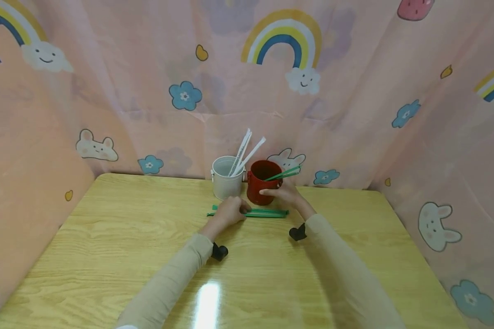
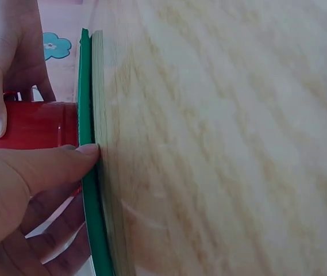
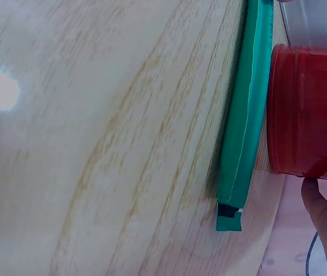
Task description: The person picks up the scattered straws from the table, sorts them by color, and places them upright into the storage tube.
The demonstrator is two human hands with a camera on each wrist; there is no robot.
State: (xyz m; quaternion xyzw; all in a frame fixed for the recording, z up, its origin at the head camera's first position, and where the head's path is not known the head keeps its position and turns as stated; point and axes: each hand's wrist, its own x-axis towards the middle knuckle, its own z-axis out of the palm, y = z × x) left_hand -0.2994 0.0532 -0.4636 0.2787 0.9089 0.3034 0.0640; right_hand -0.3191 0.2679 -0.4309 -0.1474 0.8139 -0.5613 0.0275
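Two green wrapped straws (image 1: 267, 213) lie side by side on the table in front of two small buckets. My left hand (image 1: 232, 210) is over them, its thumb and fingers pinching a green straw (image 2: 86, 86) in the left wrist view. My right hand (image 1: 288, 192) holds the red bucket (image 1: 260, 194) by its right side, thumb across the front and the other fingers partly hidden behind. Green straws (image 1: 286, 173) lean out of the red bucket to the right. Next to it, the white bucket (image 1: 226, 185) holds white wrapped straws (image 1: 242, 153).
The wood-grain table (image 1: 127, 237) extends to both sides and toward me, with a bright reflection near the front. A pink patterned curtain (image 1: 148, 68) hangs close behind the buckets and along both sides.
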